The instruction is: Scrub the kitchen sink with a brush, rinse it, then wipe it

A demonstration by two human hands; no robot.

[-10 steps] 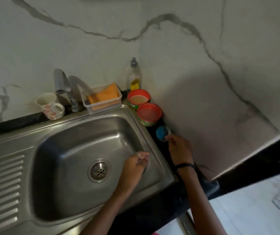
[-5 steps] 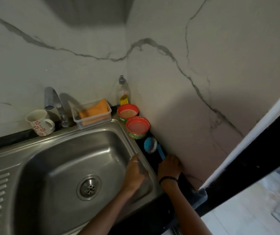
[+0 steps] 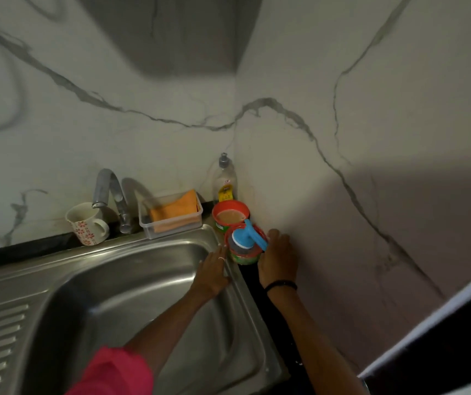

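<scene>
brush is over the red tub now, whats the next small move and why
Probably press the brush head down into the near red tub to load it with cleaner. The right hand grips the blue handle with the bristles right over that tub, the left hand rests flat on the sink rim, and the basin looks dry and unscrubbed.

Left arm: reaches forward from lower centre, pink sleeve [image 3: 114, 372] at the upper part, forearm bare.
Left hand [image 3: 212, 270]: palm down, fingers straight and together, ring on one finger, lying flat.
Right arm: bare, extends forward along the right side, dark band [image 3: 281, 285] at the wrist.
Right hand [image 3: 277, 258]: back of hand up, fingers curled round a blue handle, gripping it.
</scene>
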